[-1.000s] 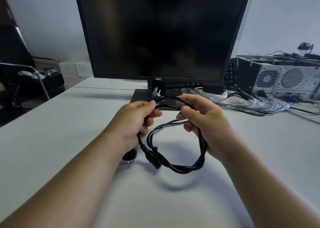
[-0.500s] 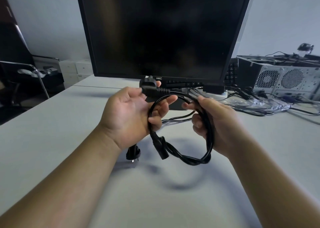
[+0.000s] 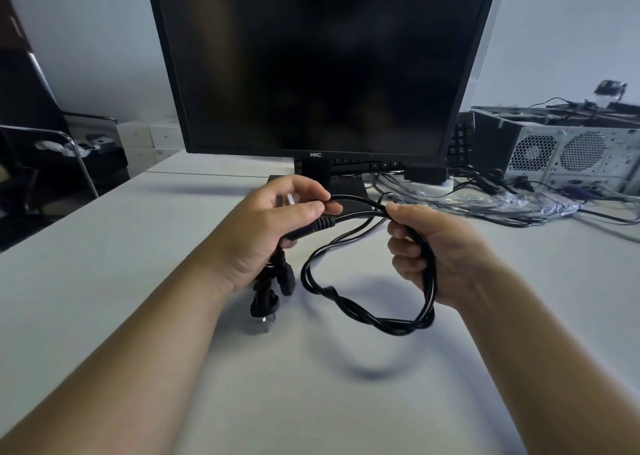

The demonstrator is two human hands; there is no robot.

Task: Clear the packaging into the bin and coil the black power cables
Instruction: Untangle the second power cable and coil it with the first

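Observation:
A black power cable (image 3: 374, 317) hangs in a loose coil of a few loops above the white table (image 3: 104, 264). My left hand (image 3: 270, 229) grips one plug end, its metal prongs showing between thumb and fingers. Below that hand dangle a round wall plug (image 3: 265, 304) and a black connector (image 3: 286, 278). My right hand (image 3: 436, 250) is curled round the right side of the coil, holding the strands together. Clear plastic packaging (image 3: 540, 207) lies crumpled at the table's back right among other cables.
A black HKC monitor (image 3: 322, 63) stands right behind my hands on its base. A black keyboard (image 3: 460, 143) leans behind it. A computer case (image 3: 568, 153) with wires lies at the far right. Chairs (image 3: 52, 156) stand off the table's left edge.
My left hand has dropped from in front of the monitor's lower edge and turned the plug sideways. The coil has widened and the right hand has moved slightly right.

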